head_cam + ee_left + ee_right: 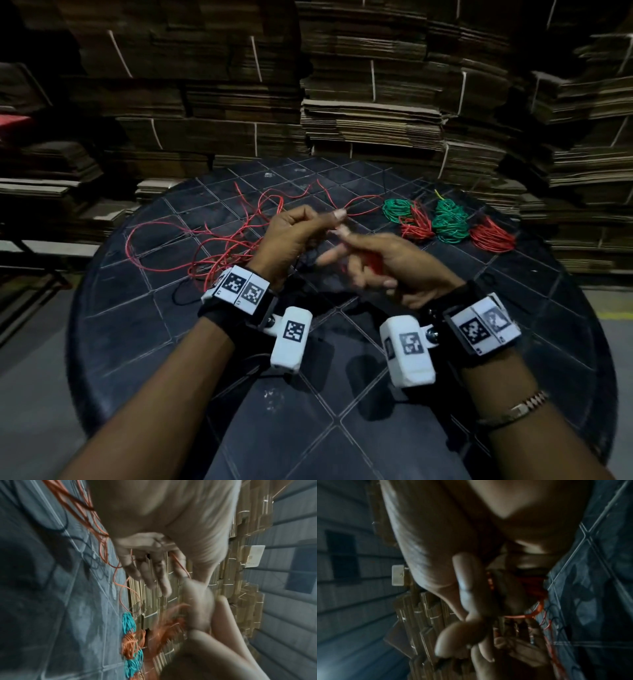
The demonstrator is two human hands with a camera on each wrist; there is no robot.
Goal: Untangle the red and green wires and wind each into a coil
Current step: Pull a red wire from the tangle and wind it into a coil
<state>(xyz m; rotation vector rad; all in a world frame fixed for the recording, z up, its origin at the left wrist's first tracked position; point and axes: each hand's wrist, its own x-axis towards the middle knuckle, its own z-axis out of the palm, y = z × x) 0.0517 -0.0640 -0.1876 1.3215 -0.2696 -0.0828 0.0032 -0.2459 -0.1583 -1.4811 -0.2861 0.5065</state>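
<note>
My left hand (325, 222) is raised over the black table (308, 394) and pinches a strand of the red wire (212, 240) between thumb and fingers. The rest of that wire lies in loose loops to the left. In the left wrist view the strand (180, 565) runs between the fingers (154, 574) of that hand. My right hand (359, 263) sits just right of the left, blurred. It holds a small bundle of red wire (375, 262) in its palm with some fingers stretched out. The right wrist view is dark and shows red wire (537, 609) beside the fingers (467, 588).
Several finished coils lie at the table's far right: a green coil (397, 209), a red coil (416, 224), another green coil (450, 219) and another red coil (491, 236). Stacks of flattened cardboard (370, 102) rise behind the table. A thin black cable (181, 294) lies near my left wrist.
</note>
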